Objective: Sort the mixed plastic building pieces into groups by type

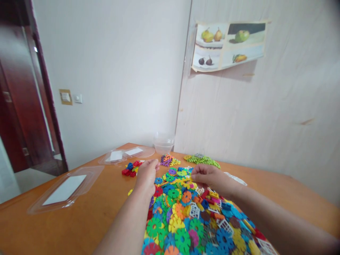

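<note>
A large heap of plastic snowflake discs (182, 239) in many colours spreads over the near part of the table, mixed with bricks and white lattice pieces (194, 210). My left hand (147, 173) hovers over the heap's far left edge, beside a small pile of red and blue bricks (129, 168). Its fingers are drawn together, and whatever they may hold is hidden. Above the heap's far right side, my right hand (208, 176) is closed in a pinch. Yellow pieces lie close to its fingertips; what is pinched cannot be made out.
Behind the heap lie purple, orange and yellow triangular pieces (166, 161) and a green pile (202, 160). Clear plastic bowls (164, 144) stand against the wall. Transparent lids with white labels (65, 190) rest on the wooden table (87, 221) at left.
</note>
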